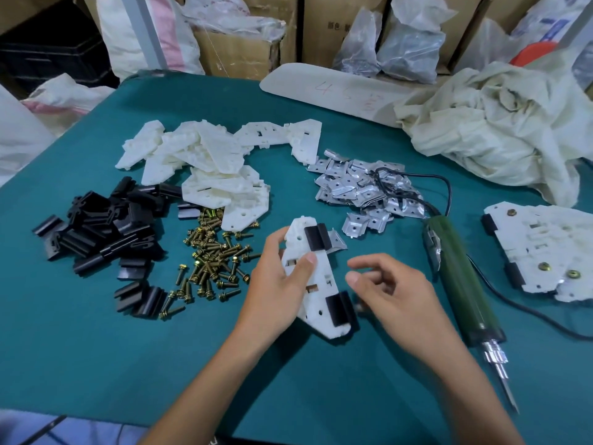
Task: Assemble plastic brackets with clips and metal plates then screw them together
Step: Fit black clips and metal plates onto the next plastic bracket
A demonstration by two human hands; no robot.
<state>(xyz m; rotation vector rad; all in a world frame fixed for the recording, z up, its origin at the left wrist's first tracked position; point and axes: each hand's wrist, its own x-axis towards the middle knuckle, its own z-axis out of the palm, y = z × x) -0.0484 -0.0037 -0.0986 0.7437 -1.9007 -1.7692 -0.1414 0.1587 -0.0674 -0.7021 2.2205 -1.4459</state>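
Counter (pixel 96 348): teal surface, runs from the near edge to the stacked goods at the back.

Left hand (pixel 282 277): raised just above the counter at centre, grasping the white plastic bracket (pixel 321 281), thumb laid across its face, fingers behind its left edge.

Bracket: held tilted, long axis running near-right to far-left. One black clip (pixel 316 237) is fitted on its far end and a second clip (pixel 338 308) on its near end. A metal plate (pixel 337 241) projects from behind the far end, beside the far clip.

Right hand (pixel 394 293): just right of the bracket, apart from it, fingers loosely bent and released, nothing seen in it.

Electric screwdriver (pixel 459 274): green body, lying on the counter right of the hands, bit pointing to the near edge; black cable leads off its far end.

Screws (pixel 215 255): brass-coloured, loose heap left of the bracket.

Loose black clips (pixel 102 229): heap further left.

Assembled brackets (pixel 545 248): stack at the right edge, clips and screw heads showing.

Loose metal plates (pixel 359 187): heap beyond the hands, the cable lying over it.

Loose white brackets (pixel 208 165): large heap at far left-centre.

Crumpled cream cloth (pixel 500 123): far right.

Beige board (pixel 337 91): red marks on it, far edge.

Cardboard boxes (pixel 240 49) and plastic bags (pixel 401 49): behind the counter.
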